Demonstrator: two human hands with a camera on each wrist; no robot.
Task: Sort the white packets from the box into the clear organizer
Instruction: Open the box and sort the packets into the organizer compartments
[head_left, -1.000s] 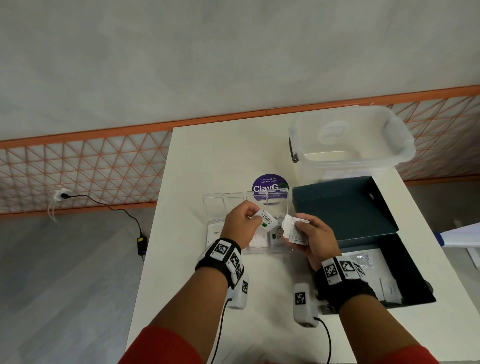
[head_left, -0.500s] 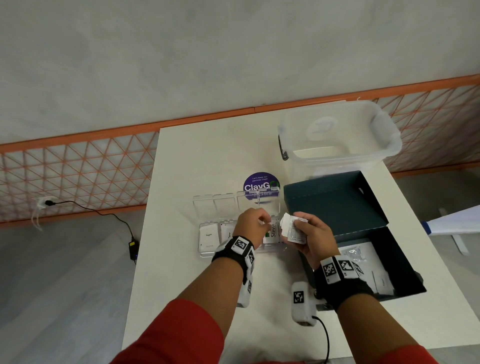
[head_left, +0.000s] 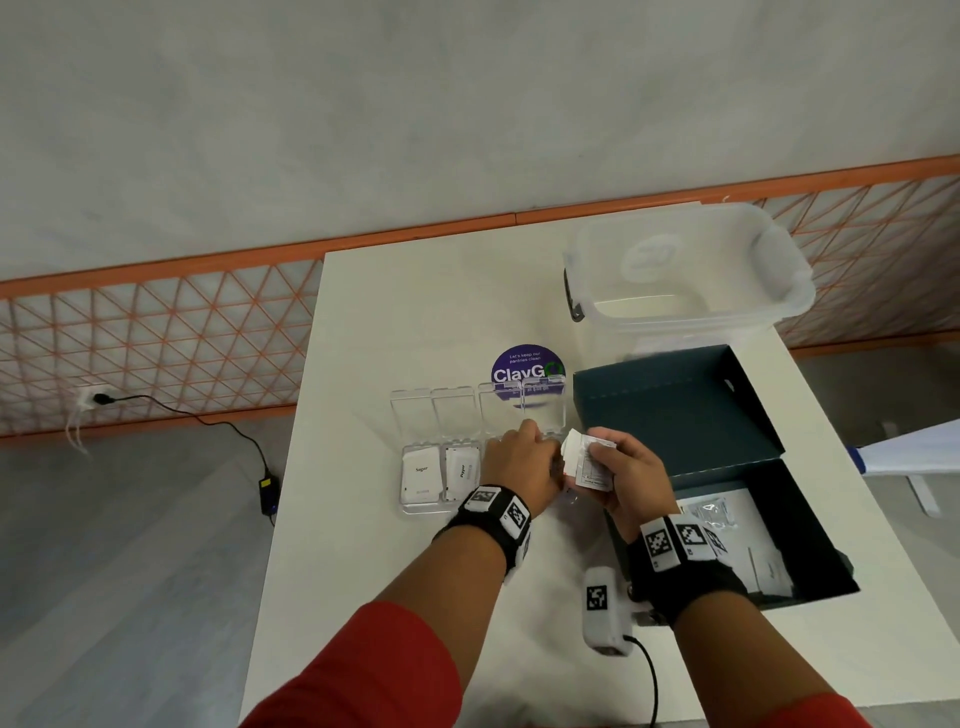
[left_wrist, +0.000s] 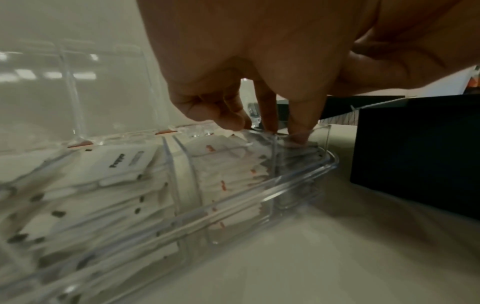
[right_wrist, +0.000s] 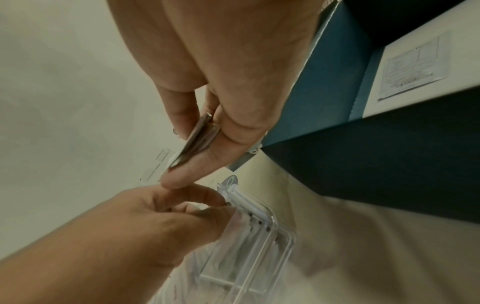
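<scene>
The left hand (head_left: 522, 470) reaches down with extended fingers (left_wrist: 302, 123) into the rightmost compartment of the clear plastic four-compartment organizer (head_left: 422, 506), pressing the white paper packets there. At its three o'clock, the right hand (head_left: 626, 480) pinches a small stack of white packets (head_left: 586, 457) beside the open dark blue cardboard box (head_left: 691, 415) on the white table (head_left: 415, 312).

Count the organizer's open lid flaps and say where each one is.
4. They stand side by side along the far edge of the clear organizer: flaps and, the last nearest the dark box.
</scene>
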